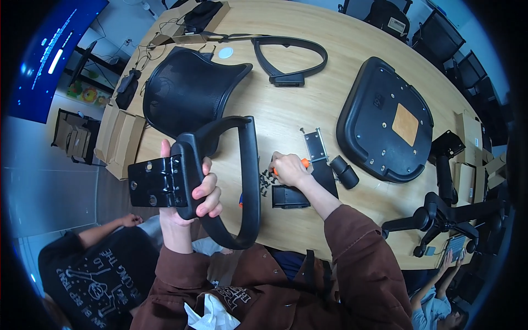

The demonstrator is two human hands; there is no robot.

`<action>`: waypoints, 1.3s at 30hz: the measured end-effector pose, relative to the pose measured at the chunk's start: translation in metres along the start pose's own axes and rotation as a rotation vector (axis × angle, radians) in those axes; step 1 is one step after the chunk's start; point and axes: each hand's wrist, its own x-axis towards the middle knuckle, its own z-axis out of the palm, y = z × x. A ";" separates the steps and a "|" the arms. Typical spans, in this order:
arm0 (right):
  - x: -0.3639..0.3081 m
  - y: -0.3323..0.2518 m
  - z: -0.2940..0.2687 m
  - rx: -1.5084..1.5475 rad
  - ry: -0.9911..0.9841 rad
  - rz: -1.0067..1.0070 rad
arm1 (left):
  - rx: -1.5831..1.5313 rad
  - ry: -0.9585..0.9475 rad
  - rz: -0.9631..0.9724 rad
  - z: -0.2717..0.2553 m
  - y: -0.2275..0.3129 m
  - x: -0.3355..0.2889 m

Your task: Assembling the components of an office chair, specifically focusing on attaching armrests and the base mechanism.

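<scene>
My left hand [206,193] is wrapped round a black loop-shaped chair armrest [250,170], held up above the near table edge. A black metal bracket [151,183] with holes sits against the armrest's outer side. Lower down, at the tabletop, my right hand [289,169] is closed over an orange object [305,163], mostly hidden under the fingers. Beside its fingertips lie several dark screws [264,182]. Close to that hand are a black rectangular part [289,197], a metal plate [315,144] and a short black cylinder [345,172].
A mesh backrest [184,91], a second armrest [324,58] and an upturned seat [368,115] lie on the wooden table [291,22]. The wheeled chair base [444,219] stands at the right. Cardboard [122,140] lies at the left edge. A person [104,272] is close on my left.
</scene>
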 end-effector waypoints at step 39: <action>-0.013 -0.029 -0.041 0.087 0.156 -0.106 | 0.026 0.105 0.095 -0.003 -0.030 -0.005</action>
